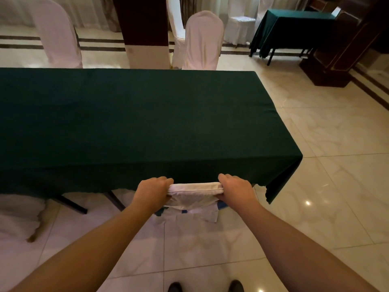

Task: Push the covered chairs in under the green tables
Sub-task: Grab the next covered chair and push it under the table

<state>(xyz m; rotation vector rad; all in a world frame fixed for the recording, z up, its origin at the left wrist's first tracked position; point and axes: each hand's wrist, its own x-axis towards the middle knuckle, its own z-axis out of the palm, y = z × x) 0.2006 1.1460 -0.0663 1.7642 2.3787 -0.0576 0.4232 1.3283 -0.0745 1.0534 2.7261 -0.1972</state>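
The white fabric-covered chair (194, 191) is gripped by its top edge, one hand at each end of the backrest. The left hand (152, 192) is closed over the left corner, fingers curled together around the fabric; the fingertips are hidden over the far side. The right hand (236, 187) is closed the same way over the right corner, thumb tucked under the seam. Both forearms are extended forward from the bottom of the view.

The chair is set against the near long side of the long table draped in dark green cloth (136, 123), close to its right end. The backrest top is touching or just beside the hanging cloth edge; which one cannot be told. The seat is hidden, apparently under the table. Below the backrest the cover hangs down, with a little blue showing at its edges.

A second white cover (20, 216) is seen at the lower left, near the table's black folding legs (71, 204).

On the far side, one white-covered chair (203, 41) stands at the table edge, another (57, 32) to the left. A dark pillar with a pale base (145, 32) is between them. A smaller green-draped table (292, 28) stands well apart at the upper right, beside dark wooden furniture (347, 45).

The floor is glossy cream marble tile (336, 186). Two dark shoe tips (174, 287) are visible at the bottom edge.

No brands, labels or writing can be read anywhere.
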